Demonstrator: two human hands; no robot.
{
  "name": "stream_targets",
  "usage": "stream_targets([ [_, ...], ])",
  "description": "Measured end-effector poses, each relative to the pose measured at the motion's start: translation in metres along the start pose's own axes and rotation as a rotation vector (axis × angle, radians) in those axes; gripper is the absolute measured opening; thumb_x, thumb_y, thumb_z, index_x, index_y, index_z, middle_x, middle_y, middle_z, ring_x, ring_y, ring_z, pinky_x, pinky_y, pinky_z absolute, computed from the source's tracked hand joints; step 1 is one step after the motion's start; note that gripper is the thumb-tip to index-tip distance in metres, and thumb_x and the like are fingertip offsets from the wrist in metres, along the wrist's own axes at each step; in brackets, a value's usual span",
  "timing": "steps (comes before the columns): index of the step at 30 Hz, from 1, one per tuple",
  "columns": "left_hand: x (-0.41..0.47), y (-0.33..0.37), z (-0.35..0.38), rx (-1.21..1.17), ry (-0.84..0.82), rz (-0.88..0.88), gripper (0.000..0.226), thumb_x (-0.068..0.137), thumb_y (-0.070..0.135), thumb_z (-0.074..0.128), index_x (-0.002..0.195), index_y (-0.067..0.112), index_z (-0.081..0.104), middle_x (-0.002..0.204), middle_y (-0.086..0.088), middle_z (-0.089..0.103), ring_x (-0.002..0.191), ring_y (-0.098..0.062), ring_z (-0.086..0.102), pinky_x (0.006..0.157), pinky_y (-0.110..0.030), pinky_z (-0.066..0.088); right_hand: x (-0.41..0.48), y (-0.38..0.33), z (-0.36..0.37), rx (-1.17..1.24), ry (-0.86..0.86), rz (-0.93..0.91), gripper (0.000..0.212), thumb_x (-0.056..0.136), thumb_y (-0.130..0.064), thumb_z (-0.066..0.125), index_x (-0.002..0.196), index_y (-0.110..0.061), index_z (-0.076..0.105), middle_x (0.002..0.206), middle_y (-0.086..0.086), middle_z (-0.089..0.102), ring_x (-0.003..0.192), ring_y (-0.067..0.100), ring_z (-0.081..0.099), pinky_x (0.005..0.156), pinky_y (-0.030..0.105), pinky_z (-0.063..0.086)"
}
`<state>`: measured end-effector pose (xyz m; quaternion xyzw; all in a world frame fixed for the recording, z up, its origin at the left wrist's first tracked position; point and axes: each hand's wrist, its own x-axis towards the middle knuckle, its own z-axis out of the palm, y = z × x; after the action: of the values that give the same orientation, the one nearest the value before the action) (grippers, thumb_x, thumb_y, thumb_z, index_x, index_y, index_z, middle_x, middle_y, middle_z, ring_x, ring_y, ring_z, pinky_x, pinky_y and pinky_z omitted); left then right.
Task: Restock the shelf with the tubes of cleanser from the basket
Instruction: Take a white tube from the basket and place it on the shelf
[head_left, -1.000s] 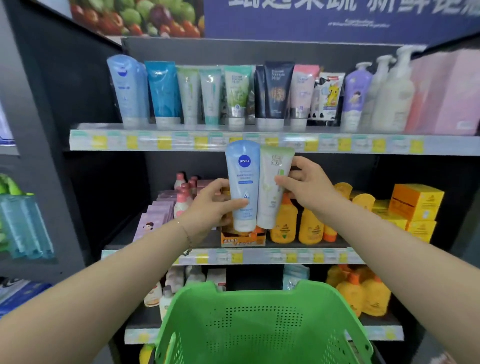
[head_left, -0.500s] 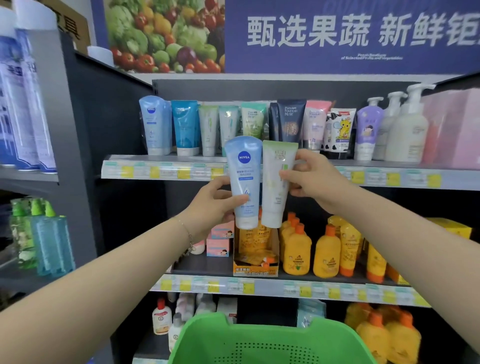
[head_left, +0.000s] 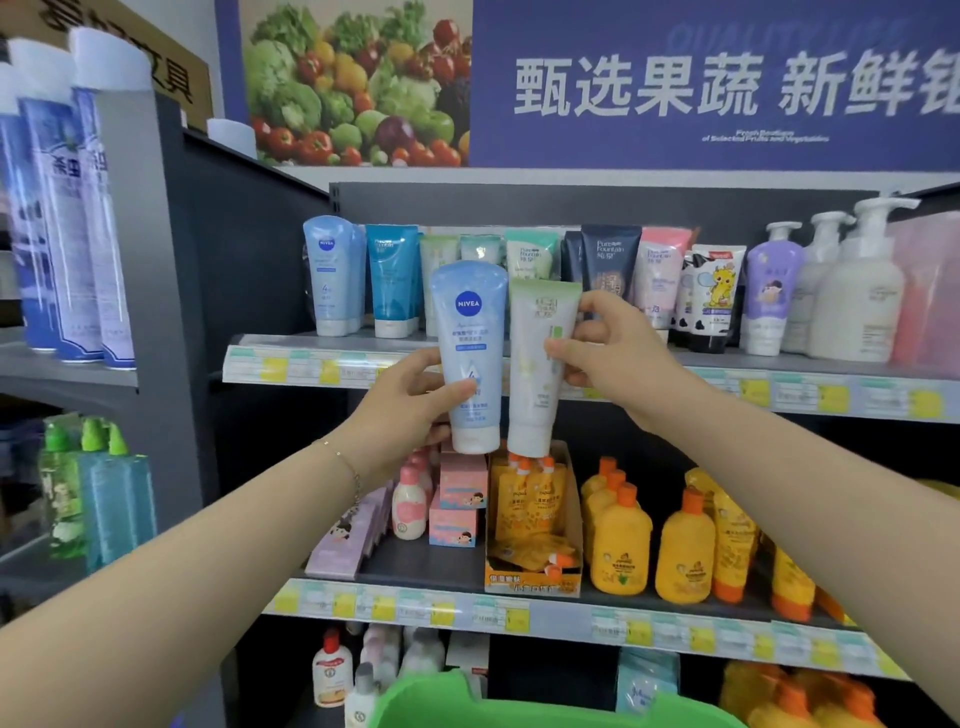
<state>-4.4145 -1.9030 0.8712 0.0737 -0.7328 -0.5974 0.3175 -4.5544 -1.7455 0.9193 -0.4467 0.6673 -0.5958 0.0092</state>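
Note:
My left hand (head_left: 402, 405) grips a light blue Nivea tube (head_left: 470, 343) near its cap end, held upright. Beside it, my right hand (head_left: 608, 358) pinches a white tube with a green top (head_left: 540, 358). Both tubes hang in front of the top shelf's (head_left: 519, 364) edge, just below the row of cleanser tubes (head_left: 395, 280) standing there. A matching blue Nivea tube (head_left: 330, 275) stands at the row's left end. The green basket's (head_left: 519, 706) rim shows at the bottom of the view.
White pump bottles (head_left: 857, 291) and a purple one (head_left: 769, 291) stand at the right of the top shelf. The middle shelf holds orange bottles (head_left: 675, 545), a pouch box (head_left: 530, 525) and pink boxes (head_left: 460, 499). Tall blue spray cans (head_left: 67, 208) fill the left rack.
Both hands have lifted the two tubes from the middle shelf's height up to the top shelf's edge. The view has tilted upward, so less of the basket shows.

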Motion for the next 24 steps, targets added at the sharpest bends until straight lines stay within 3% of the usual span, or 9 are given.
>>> stream_targets([
  [2,0.008,0.004,-0.011,0.013,0.021,0.012,0.032,0.093,0.020,0.062,0.124,0.023,0.056,0.114,-0.003,0.070,0.106,-0.025,0.067,0.096,-0.052,0.050,0.010,-0.006,0.008,0.015,0.004,-0.015,0.028,0.092,-0.007,0.063,0.114,-0.019,0.051,0.101,-0.004,0.070,0.093,0.011,0.068,0.077,0.032,0.058],
  [7,0.032,0.012,-0.039,0.069,0.038,0.062,0.026,0.094,0.020,0.061,0.120,0.023,0.060,0.113,0.002,0.071,0.106,-0.020,0.067,0.098,-0.048,0.049,0.043,-0.017,0.033,0.006,0.008,-0.051,0.026,0.091,-0.007,0.064,0.109,-0.019,0.050,0.096,0.002,0.073,0.088,0.019,0.070,0.072,0.034,0.056],
  [10,0.048,0.018,-0.055,0.069,0.072,0.074,0.031,0.093,0.020,0.062,0.123,0.018,0.056,0.111,-0.001,0.070,0.103,-0.022,0.068,0.094,-0.044,0.053,0.064,-0.026,0.050,0.025,0.014,-0.065,0.023,0.092,-0.005,0.063,0.103,-0.020,0.049,0.086,-0.001,0.073,0.078,0.018,0.069,0.066,0.033,0.054],
  [12,0.059,0.023,-0.065,0.063,0.091,0.079,0.035,0.092,0.021,0.063,0.125,0.018,0.053,0.110,-0.002,0.070,0.102,-0.021,0.068,0.092,-0.041,0.054,0.076,-0.032,0.059,0.041,0.024,-0.068,0.024,0.092,-0.003,0.062,0.105,-0.017,0.048,0.083,-0.002,0.071,0.075,0.018,0.068,0.070,0.037,0.056],
  [16,0.079,0.032,-0.085,0.058,0.101,0.102,0.036,0.092,0.019,0.064,0.125,0.015,0.052,0.110,-0.006,0.070,0.099,-0.025,0.069,0.090,-0.047,0.055,0.098,-0.041,0.072,0.030,0.047,-0.069,0.026,0.092,-0.004,0.062,0.106,-0.019,0.047,0.085,0.000,0.071,0.075,0.018,0.067,0.070,0.035,0.055],
  [20,0.100,0.034,-0.106,0.084,0.132,0.131,0.036,0.092,0.022,0.064,0.125,0.018,0.053,0.108,-0.003,0.071,0.098,-0.023,0.069,0.087,-0.041,0.056,0.118,-0.045,0.078,-0.017,0.070,-0.055,0.027,0.093,-0.006,0.061,0.113,-0.016,0.045,0.088,-0.001,0.070,0.074,0.015,0.066,0.067,0.031,0.054],
  [24,0.117,0.032,-0.127,0.092,0.163,0.154,0.034,0.092,0.021,0.064,0.124,0.018,0.054,0.105,-0.002,0.072,0.093,-0.019,0.071,0.074,-0.032,0.056,0.141,-0.043,0.083,-0.015,0.105,-0.041,0.027,0.093,-0.006,0.062,0.112,-0.017,0.046,0.087,0.000,0.070,0.073,0.014,0.065,0.066,0.031,0.054],
])
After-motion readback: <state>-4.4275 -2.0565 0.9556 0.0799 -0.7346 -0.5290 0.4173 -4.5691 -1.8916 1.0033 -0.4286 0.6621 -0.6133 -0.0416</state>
